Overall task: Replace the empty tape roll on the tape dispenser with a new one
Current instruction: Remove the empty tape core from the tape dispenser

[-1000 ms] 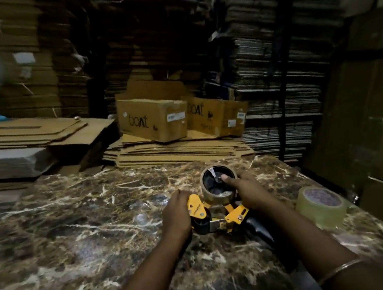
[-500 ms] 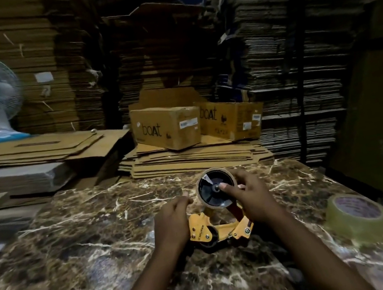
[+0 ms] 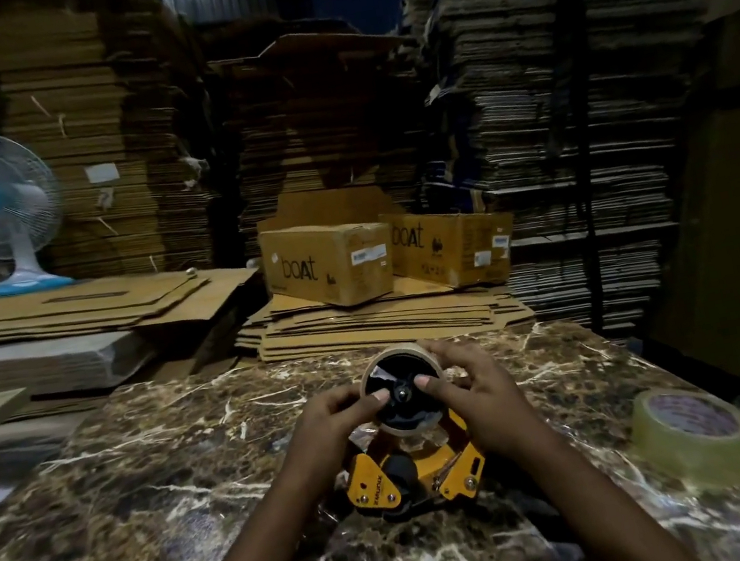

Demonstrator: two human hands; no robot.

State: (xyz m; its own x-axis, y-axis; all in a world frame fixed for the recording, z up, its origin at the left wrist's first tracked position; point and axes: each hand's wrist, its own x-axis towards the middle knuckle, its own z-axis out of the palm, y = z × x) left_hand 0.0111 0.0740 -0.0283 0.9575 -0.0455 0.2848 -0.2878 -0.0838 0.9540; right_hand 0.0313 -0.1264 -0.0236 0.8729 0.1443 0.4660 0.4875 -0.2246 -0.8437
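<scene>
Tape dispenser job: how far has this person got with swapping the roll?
Nothing looks finished. The empty roll sits on the hub of the yellow tape dispenser, and the left hand and right hand both grip it, thumbs pressed near the hub, apparently working it off. The new tape roll lies untouched on the table, waiting to be fitted.

Both hands' fingers [image 3: 381, 394] grip empty roll [image 3: 396, 364] on yellow dispenser [image 3: 414, 475]; new roll [image 3: 694, 433] right.
</scene>
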